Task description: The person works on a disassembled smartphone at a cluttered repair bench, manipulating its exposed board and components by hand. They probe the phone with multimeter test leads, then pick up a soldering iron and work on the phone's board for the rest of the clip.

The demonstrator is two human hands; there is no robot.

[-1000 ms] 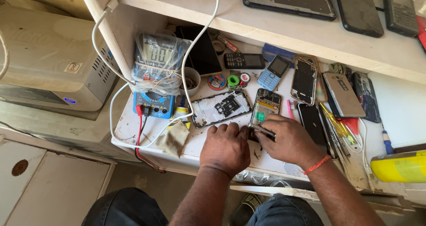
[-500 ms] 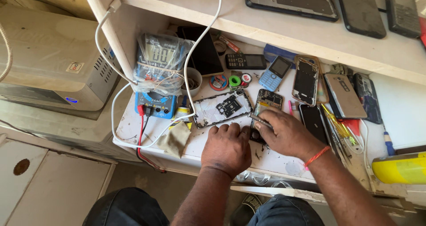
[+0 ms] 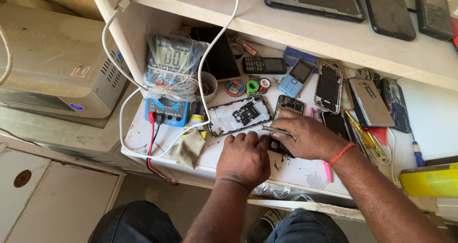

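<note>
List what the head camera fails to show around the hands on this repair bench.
- Opened phone: lower half hidden under the right hand.
- Metal tool: its tip is too small to tell, its rear covered by the fingers.
- Left hand: whatever lies beneath its palm is hidden.
- Yellow object: cut off by the right edge.

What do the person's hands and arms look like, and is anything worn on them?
Both forearms are bare, with no sleeves in view and no gloves. The right hand has a thin orange thread band around the wrist. The left hand wears nothing: no watch, ring or band shows.
</note>
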